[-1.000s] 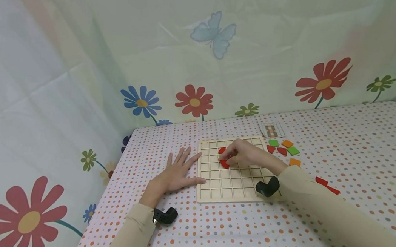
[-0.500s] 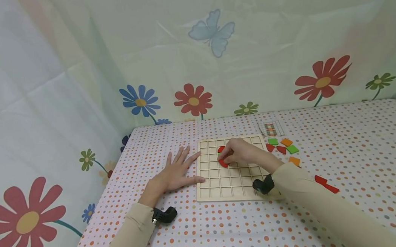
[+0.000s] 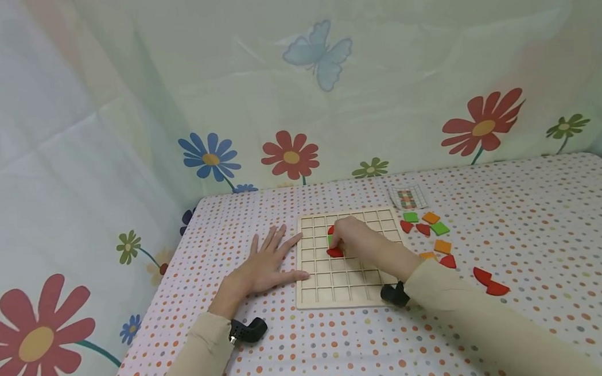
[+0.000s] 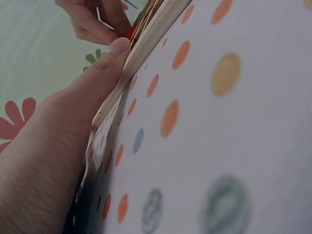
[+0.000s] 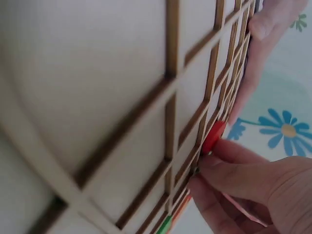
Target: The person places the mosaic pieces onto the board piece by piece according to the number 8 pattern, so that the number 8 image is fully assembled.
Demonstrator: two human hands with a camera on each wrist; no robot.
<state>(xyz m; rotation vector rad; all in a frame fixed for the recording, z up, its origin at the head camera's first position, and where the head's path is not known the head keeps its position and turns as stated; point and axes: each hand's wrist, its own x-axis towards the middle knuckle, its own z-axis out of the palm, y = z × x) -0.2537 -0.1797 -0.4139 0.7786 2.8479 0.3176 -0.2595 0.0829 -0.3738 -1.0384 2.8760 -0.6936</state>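
My left hand (image 3: 264, 269) lies with spread fingers at the left side of a wooden grid board (image 3: 325, 295), its thumb touching the board's edge. In the left wrist view the thumb (image 4: 105, 66) rests along that edge. Over the upper left part of the board, my right hand (image 3: 358, 241) has its fingers curled and pinches a red quarter-round tile (image 3: 335, 253). The right wrist view shows this red tile (image 5: 213, 136) at the thumb and index fingertips, low on the grid. Just above it sit a green tile (image 3: 330, 240) and another red tile (image 3: 330, 230), both partly hidden by the hand.
Right of the board lie loose green (image 3: 410, 217), orange (image 3: 442, 246) and red tiles (image 3: 423, 229). Two red tiles (image 3: 497, 288) are nearer the right forearm. A printed pattern card (image 3: 407, 197) lies behind them on the dotted tablecloth (image 3: 342, 352).
My right hand has rolled over, its knuckles now higher and its wrist lower. The red tile under its fingertips has turned a little. The left hand stays in place.
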